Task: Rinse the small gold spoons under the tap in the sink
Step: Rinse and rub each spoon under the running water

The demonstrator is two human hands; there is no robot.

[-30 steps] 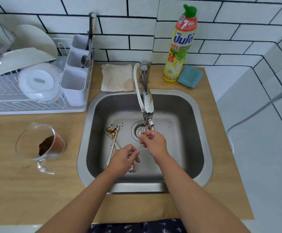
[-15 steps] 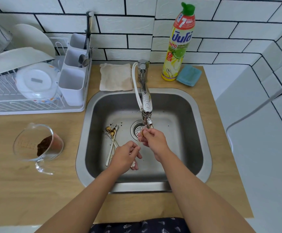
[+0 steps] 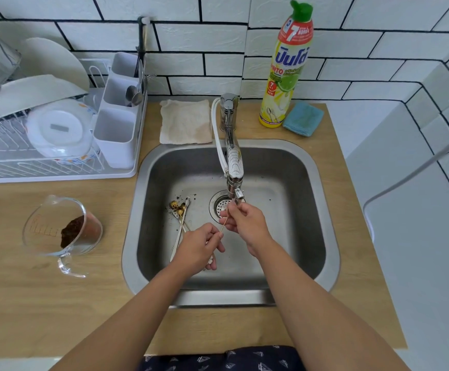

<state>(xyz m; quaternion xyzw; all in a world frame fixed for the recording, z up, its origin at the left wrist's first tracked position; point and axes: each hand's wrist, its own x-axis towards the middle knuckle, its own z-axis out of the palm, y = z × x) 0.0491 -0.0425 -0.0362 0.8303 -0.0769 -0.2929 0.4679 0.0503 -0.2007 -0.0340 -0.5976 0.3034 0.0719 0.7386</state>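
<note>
I have both hands, left point(image 3: 196, 246) and right point(image 3: 246, 222), pinching one thin gold spoon point(image 3: 224, 226) under the tap point(image 3: 235, 167) over the drain point(image 3: 219, 207), where I judge wet fingers could drop it among the dirty spoons point(image 3: 180, 218).

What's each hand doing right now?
Left hand: pinching the handle end of a gold spoon.
Right hand: fingers curled on the same spoon's other end under the tap.

Dish rack point(image 3: 57, 167), soap bottle point(image 3: 284, 76), measuring cup point(image 3: 57, 231).
</note>
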